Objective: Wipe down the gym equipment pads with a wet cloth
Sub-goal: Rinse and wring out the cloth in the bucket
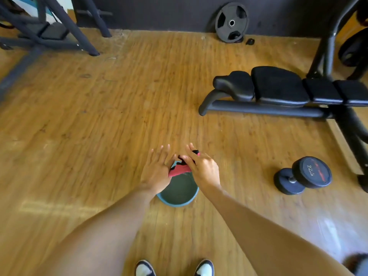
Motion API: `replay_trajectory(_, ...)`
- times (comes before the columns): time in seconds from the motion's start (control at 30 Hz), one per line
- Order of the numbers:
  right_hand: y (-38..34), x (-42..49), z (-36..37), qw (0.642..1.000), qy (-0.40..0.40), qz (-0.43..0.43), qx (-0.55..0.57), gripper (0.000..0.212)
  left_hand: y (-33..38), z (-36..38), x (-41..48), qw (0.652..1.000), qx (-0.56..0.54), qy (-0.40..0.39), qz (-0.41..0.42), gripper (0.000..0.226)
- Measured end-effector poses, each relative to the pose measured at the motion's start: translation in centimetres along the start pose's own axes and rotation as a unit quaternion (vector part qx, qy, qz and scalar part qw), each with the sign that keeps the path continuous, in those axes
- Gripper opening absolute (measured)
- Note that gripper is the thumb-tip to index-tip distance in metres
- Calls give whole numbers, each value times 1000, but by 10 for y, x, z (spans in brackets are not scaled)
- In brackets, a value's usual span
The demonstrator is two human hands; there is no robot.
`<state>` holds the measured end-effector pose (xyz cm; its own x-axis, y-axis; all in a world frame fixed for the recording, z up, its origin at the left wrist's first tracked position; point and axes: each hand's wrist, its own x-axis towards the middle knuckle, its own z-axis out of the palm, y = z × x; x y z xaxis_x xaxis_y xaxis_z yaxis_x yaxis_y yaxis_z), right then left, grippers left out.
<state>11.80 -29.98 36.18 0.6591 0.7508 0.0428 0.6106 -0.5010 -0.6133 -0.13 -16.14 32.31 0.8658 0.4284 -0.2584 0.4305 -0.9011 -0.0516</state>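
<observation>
Though small, "22.5" on the dumbbell (302, 175), right of hands (157, 172) (203, 169) with red cloth (179, 169).

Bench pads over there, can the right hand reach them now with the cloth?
Probably not yet. The right hand grips the cloth over the bowl, and the bench pads lie well off to the right. Only floor lies between, so a step closer should do.

The floor (99, 126) is wood-grain plank, smooth with a soft glare. The cloth (179, 169) is soft red-and-black fabric. The basin (175, 204) looks like smooth blue plastic. The bench pads (278, 86) are black, leather-like and faintly shiny, on a matt black metal frame (258, 110). The dumbbell (310, 172) heads look matt and rubbery.
</observation>
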Motion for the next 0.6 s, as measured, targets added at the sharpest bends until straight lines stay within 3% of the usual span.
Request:
replay_trajectory(0.1,47,12,67,998,-42,42,-12,60,-15,67,28,998,-1,-24,55,68)
replay_trajectory(0.27,125,33,199,990,-127,53,-39,36,-29,200,87,989,44,-63,130,68)
replay_trajectory(0.43,198,48,319,984,-166,38,-60,41,-39,310,135,987,25,-96,126,123)
replay_trajectory(0.6,242,65,397,978,-182,29,-98,43,-37,367,175,988,19,-106,109,137)
